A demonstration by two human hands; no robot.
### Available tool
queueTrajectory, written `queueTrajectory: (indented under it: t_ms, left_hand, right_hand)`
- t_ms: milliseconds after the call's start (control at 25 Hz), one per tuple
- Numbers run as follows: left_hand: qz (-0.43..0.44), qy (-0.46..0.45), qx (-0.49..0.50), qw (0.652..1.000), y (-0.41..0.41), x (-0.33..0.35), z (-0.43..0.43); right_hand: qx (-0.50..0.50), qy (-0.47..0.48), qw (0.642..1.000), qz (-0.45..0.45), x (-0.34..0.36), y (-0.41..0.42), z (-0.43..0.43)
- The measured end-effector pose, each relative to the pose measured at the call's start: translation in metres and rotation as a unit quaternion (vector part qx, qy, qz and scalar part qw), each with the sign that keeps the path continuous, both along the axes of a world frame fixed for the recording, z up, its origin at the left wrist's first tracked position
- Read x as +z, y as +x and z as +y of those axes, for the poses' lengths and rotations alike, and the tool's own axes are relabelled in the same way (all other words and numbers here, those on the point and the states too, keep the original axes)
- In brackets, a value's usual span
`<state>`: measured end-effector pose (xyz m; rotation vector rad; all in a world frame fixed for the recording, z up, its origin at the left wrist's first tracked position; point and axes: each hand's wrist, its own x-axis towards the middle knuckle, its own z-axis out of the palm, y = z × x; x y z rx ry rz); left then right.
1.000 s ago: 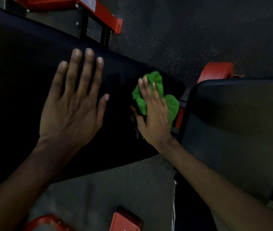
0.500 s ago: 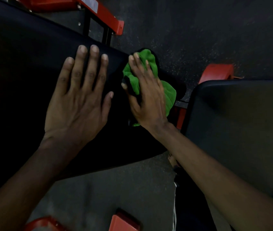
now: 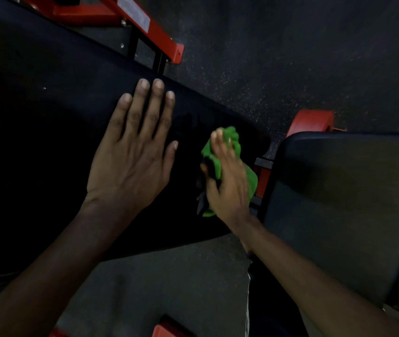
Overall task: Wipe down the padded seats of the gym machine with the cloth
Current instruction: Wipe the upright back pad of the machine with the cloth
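Note:
A long black padded seat point(image 3: 47, 122) runs from the upper left toward the centre. My left hand point(image 3: 135, 154) lies flat on it with straight, spread fingers. Near the pad's right end my right hand point(image 3: 227, 181) presses a crumpled green cloth point(image 3: 250, 181) onto the padding, fingers laid over it and thumb tucked along its left side. Most of the cloth is hidden beneath that hand. A second dark padded seat point(image 3: 351, 203) fills the right side, apart from both hands.
Red frame parts of the machine show at the top point(image 3: 159, 37), between the two pads point(image 3: 263, 178), behind the right pad point(image 3: 312, 120) and at the bottom edge point(image 3: 169, 329). Dark speckled rubber floor point(image 3: 291, 57) surrounds everything.
My right hand slid the cloth away toward the pad's far edge, then back toward me and to the right. My left hand stayed flat on the pad.

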<state>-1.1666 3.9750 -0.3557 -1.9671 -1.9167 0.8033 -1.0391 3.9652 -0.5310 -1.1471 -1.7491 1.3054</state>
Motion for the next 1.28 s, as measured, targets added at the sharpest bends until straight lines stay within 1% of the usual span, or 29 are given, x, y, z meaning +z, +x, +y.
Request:
queueTrajectory:
  t_ms: [120,200,280,360,480,560,600,720,800,880,960,1040,1120,1280]
  left_hand:
    - [-0.004,-0.004,-0.003,1.0,-0.001,-0.002,0.0]
    - [0.003,-0.009,-0.008,1.0,0.0,-0.004,0.0]
    - [0.012,-0.004,-0.014,1.0,-0.001,-0.005,-0.002]
    - [0.016,-0.001,-0.017,1.0,-0.003,-0.004,-0.003]
    - [-0.026,0.008,-0.011,1.0,-0.003,0.002,-0.001]
    - [-0.06,0.019,-0.004,0.998,-0.004,0.011,0.0]
    - [-0.064,0.025,0.001,0.998,-0.007,0.021,-0.002]
    - [-0.043,0.048,0.015,0.998,-0.024,0.059,-0.018]
    - [-0.022,0.049,0.015,0.998,-0.034,0.077,-0.03]
    - [-0.004,0.037,0.007,0.999,-0.036,0.079,-0.036]
    - [0.01,0.028,0.003,1.0,-0.036,0.072,-0.036]
    - [0.013,0.027,0.001,1.0,-0.037,0.07,-0.035]
    - [0.014,0.033,0.001,0.999,-0.038,0.07,-0.036]
    - [0.026,0.031,-0.003,0.999,-0.035,0.07,-0.034]
  right_hand:
    - [-0.107,-0.035,0.994,0.014,-0.005,-0.017,0.054]
    - [-0.127,-0.046,0.991,0.012,-0.003,-0.019,0.06]
    - [-0.091,-0.011,0.995,0.026,0.011,-0.021,0.041]
    - [-0.016,0.042,0.998,0.039,0.03,-0.022,0.02]
    - [0.054,0.058,0.996,0.029,0.034,-0.014,0.013]
    - [0.051,0.059,0.997,0.02,0.023,-0.006,0.019]
    - [0.035,0.06,0.997,0.019,0.018,-0.004,0.022]
    - [-0.026,0.031,0.999,0.027,0.015,-0.013,0.031]
    - [-0.051,0.008,0.998,0.024,0.027,-0.02,0.025]
    - [-0.015,0.021,1.0,0.016,0.04,-0.02,0.007]
    - [0.052,0.072,0.996,0.006,0.048,-0.017,-0.009]
    - [0.087,0.116,0.989,-0.001,0.048,-0.017,-0.002]
    - [0.076,0.13,0.989,-0.003,0.053,-0.026,0.021]
    - [-0.008,0.085,0.996,0.011,0.08,-0.051,0.06]
